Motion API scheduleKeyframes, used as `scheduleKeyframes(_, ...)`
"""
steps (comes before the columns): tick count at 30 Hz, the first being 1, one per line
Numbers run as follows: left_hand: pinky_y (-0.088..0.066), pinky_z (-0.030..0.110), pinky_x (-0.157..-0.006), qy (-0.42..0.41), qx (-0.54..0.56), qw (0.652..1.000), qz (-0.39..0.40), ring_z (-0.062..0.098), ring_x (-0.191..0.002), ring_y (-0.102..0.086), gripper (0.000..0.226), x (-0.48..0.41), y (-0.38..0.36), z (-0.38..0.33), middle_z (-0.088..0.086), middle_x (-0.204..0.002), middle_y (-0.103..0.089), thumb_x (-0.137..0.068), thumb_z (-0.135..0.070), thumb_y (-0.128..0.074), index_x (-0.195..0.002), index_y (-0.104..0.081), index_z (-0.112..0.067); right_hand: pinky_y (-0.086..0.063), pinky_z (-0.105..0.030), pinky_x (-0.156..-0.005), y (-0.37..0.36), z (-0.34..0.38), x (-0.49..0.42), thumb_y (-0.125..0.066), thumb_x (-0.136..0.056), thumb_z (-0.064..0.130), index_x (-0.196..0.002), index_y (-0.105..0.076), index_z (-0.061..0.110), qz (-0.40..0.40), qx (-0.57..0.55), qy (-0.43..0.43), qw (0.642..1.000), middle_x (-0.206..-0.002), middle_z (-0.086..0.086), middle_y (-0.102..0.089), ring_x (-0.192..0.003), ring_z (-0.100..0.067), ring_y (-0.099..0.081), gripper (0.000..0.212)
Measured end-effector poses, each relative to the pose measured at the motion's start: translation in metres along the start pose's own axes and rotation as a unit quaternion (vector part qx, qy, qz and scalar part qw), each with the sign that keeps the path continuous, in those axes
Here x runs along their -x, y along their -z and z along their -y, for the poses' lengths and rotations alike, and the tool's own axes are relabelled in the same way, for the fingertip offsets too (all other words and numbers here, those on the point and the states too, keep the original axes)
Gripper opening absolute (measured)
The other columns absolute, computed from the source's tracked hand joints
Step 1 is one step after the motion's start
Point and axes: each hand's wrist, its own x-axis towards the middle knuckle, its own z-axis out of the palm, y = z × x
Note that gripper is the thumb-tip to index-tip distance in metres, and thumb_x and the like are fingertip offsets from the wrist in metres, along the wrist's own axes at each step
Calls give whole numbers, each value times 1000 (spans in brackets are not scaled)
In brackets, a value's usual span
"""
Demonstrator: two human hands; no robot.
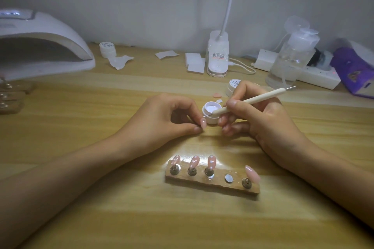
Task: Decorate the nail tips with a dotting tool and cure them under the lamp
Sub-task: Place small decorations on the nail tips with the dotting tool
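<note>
- Now the left hand (pixel 172 119) pinches a pink nail tip (pixel 203 123).
- The right hand (pixel 259 119) grasps the dotting tool (pixel 249 102), which lies from 2 to 8 o'clock.
- Its point sits just at the nail tip's 12 o'clock.

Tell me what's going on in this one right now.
A person is decorating nail tips at a table. The left hand pinches a pink nail tip. The right hand holds the dotting tool with its fine end at that tip, just in front of an open white pot. On the wooden holder nearer the camera, three dotted tips stand beside one bare spot and one plain tip. The curing lamp sits at the far left, away from both hands.
</note>
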Motion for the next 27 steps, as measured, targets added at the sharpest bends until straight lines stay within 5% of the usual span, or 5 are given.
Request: scheduleKeyframes(27,-51,16,-72,-6,-4,1000,6,3,-73,-69,19,0,1,1,-10,-79,-74,-80,-8,-79,-76,-72,-26,-55,-25,-54,-1,2,1,-65,-85,15,-76,-52,11,-1,-3,0,1000,-67,-13,-68,-57,-18,-63,17)
